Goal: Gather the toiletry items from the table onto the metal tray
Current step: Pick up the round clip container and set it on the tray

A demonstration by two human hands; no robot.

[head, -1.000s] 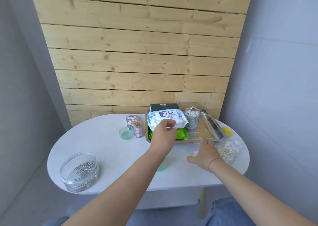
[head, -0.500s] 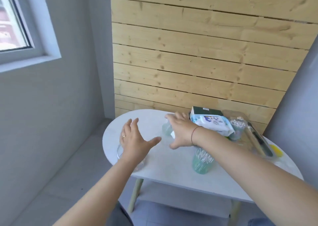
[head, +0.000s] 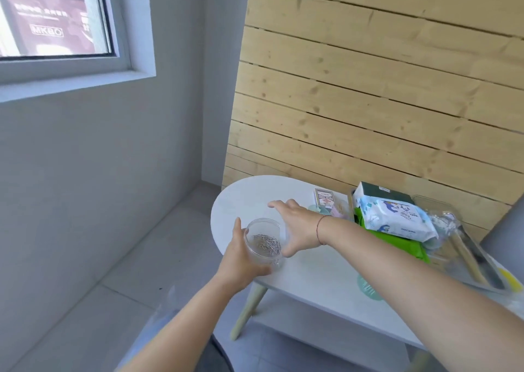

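Where half a second ago it hovered spread, the left hand (head: 241,261) now clasps the clear jar (head: 265,242); right hand's (head: 297,227) grip is released.

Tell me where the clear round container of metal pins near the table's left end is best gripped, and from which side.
Grip the clear container by its curved side wall, from two opposite sides. It stands upright with an open top and loose pins inside, so a level side grip probably avoids spills. The left hand cups the near-left wall; the right hand is spread open at the far-right side.

table (head: 317,272): white, oval | on it: clear jar (head: 264,242); metal tray (head: 479,282); card box (head: 324,197)
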